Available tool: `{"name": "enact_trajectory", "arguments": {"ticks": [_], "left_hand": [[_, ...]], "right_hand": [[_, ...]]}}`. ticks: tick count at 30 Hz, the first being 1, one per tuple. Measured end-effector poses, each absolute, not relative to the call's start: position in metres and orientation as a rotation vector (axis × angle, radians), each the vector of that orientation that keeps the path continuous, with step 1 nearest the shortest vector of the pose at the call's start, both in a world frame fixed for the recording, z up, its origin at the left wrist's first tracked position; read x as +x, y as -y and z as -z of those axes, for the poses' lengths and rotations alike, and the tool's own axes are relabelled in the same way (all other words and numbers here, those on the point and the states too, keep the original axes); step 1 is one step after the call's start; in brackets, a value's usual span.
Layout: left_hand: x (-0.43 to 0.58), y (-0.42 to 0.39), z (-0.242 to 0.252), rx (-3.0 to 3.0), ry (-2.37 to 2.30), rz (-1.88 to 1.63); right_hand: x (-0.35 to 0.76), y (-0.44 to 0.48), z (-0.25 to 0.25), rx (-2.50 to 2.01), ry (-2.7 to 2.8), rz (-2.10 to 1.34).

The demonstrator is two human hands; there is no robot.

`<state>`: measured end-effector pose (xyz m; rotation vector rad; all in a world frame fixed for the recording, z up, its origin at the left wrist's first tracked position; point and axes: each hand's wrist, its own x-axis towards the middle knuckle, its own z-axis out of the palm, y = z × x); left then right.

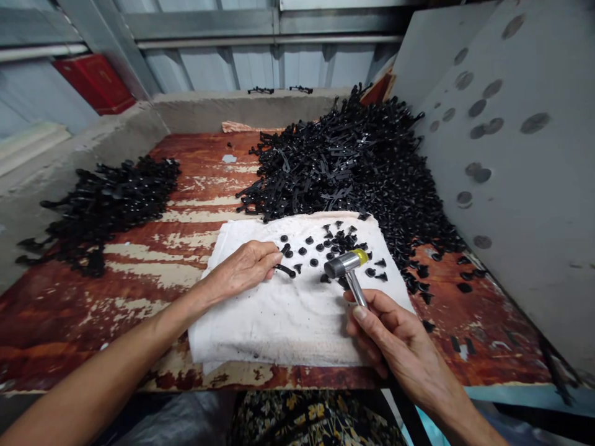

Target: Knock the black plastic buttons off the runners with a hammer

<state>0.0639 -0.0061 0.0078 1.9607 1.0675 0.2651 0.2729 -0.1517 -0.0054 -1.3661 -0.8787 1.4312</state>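
Note:
A mallet [344, 264] with a silver head, one dark grey face and one yellow face, is gripped by its handle in my right hand [395, 337]. My left hand [248, 267] pinches a small black handle-like part [286, 271] whose rounded end sticks out past the fingertips; the rest is covered by the fingers. Both hands are over a white cloth [260, 331]. Small black flared pieces [314, 262] lie scattered on the cloth between the hands, several of them behind the mallet head.
A large heap of black parts [320, 161] rises behind and right of the cloth. At the left lies a smaller pile [116, 198]. The worn red-brown table [195, 186] meets a low concrete ledge [199, 114] at the back and a pale spotted panel [520, 186] at the right.

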Motion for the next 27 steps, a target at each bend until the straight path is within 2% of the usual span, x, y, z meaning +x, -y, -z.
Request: {"name": "enact_trajectory", "arguments": {"ticks": [20, 27], "left_hand": [[0.0634, 0.0073, -0.0058, 1.962, -1.101, -0.223], [0.0636, 0.0035, -0.0062, 2.231, -1.119, -0.163]], "right_hand": [[0.2738, 0.1528, 0.0085, -1.354, 0.884, -1.444], [0.2753, 0.1535, 0.0101, -1.367, 0.915, -1.443]]}}
